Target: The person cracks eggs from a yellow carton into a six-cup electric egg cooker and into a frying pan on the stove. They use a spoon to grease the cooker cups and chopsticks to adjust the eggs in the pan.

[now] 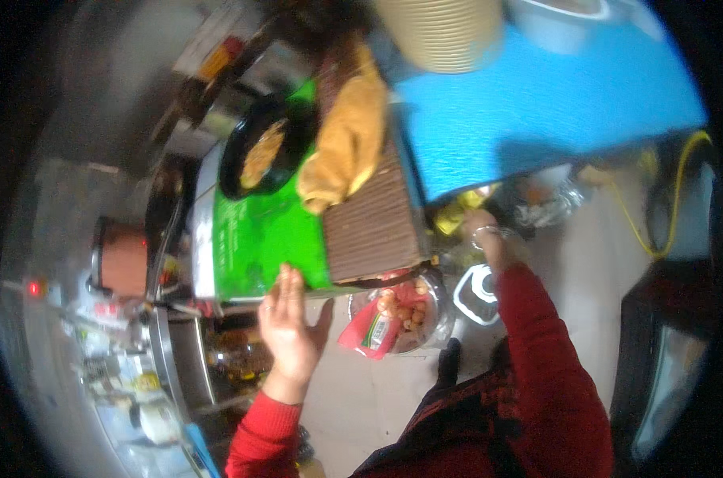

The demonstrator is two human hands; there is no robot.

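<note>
My left hand (293, 325) rests its fingertips on the front edge of a bright green mat (272, 239), palm up or sideways, and holds nothing. My right hand (481, 227), with a bracelet at the wrist, reaches low beneath the edge of a blue-covered table (546, 113), at a yellow package (451, 220). Blur hides whether its fingers grip the package. Behind the left hand a black pan or bowl (230, 173) holds yellowish-brown food (263, 155). An orange-yellow cloth (349, 137) lies on a brown ridged surface (370, 233) beside the mat.
Below the counter edge stands a basin (439, 299) with round brownish items (412, 316) and a red net bag (358, 328). A white-rimmed container (478, 296) is near my right forearm. Stacked cream containers (442, 36) stand on the blue table. A yellow cable (678, 197) hangs at right.
</note>
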